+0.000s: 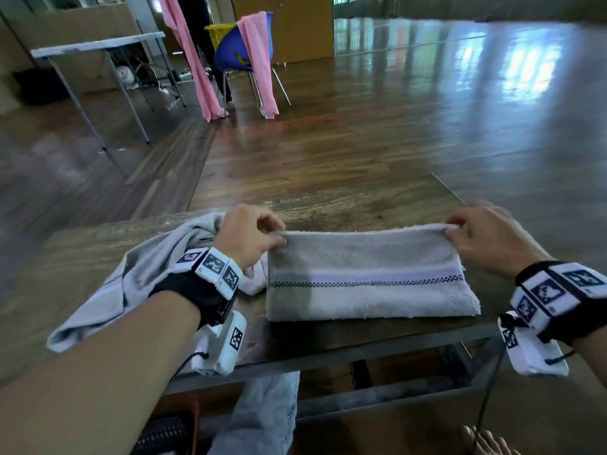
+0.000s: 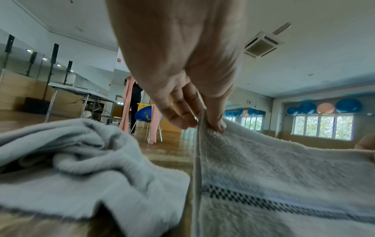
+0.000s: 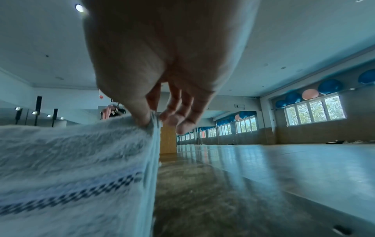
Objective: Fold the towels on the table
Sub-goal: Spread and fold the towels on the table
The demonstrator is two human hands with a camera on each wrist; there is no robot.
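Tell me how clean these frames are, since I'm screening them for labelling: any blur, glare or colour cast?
Head view: window glare streaks the floor, right hand slightly motion-blurred. Left wrist view: striped towel sharp at the pinch, soft nearer. Right wrist view: strong blue cast, towel blurred.

Wooden table [image 1: 345,205] under striped towel [image 1: 368,290], crumpled towel [image 1: 131,277]

I see the folded towel [image 1: 371,284] lying on the table [image 1: 361,198] at its near edge, right of centre. My left hand [image 1: 251,236] pinches its far left corner and my right hand [image 1: 486,239] its far right corner, that far edge raised off the table. A crumpled towel [image 1: 138,274] lies left of the folded one, just beside it, under my left wrist. Beyond the table, far left across the floor, a chair [image 1: 243,50] stands beside a second table [image 1: 98,46].
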